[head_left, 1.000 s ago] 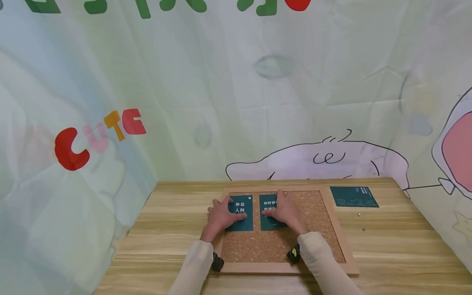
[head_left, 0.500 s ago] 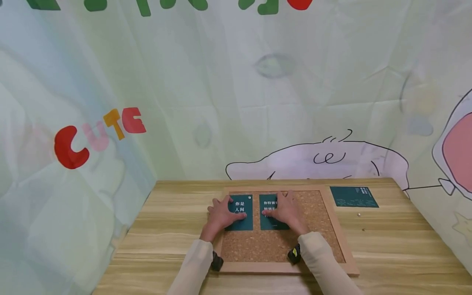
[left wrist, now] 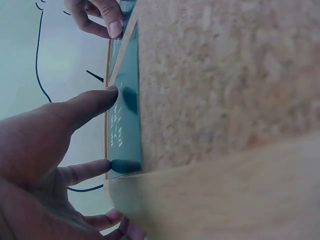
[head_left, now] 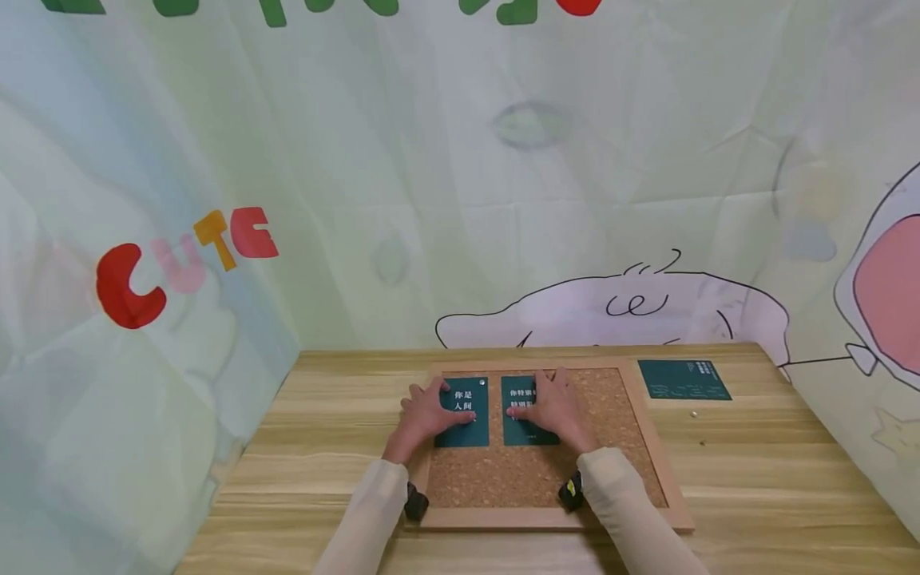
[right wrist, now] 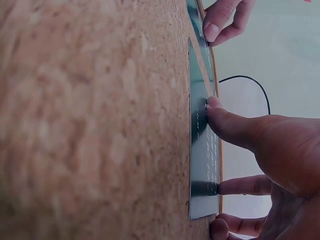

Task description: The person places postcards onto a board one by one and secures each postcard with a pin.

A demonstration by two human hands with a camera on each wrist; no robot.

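On the cork board (head_left: pixel 496 483) lie two dark green cards with white Chinese print, side by side. My left hand (head_left: pixel 424 417) spreads over the left card (head_left: pixel 477 436), thumb and a fingertip touching its face in the left wrist view. A small shiny pin (head_left: pixel 481 382) sits at that card's upper right corner. The right card (head_left: pixel 521 435) is partly covered by my right hand (head_left: pixel 561 406). Its thumb (right wrist: pixel 225 120) and a finger press on the card's face, well apart from each other, while other fingertips reach the cork beside the card's edge.
A third green card (head_left: pixel 684 380) lies on the wooden table (head_left: pixel 309 447), right of the board. Near it are a small shiny piece (head_left: pixel 693 414) and a small dark spot (head_left: pixel 703 442). A raised wooden frame (head_left: pixel 532 519) borders the cork. A printed curtain (head_left: pixel 374 176) hangs behind.
My right hand's upper fingers have spread slightly apart on the card's far side. The left hand keeps its place. The head view has shifted a little.
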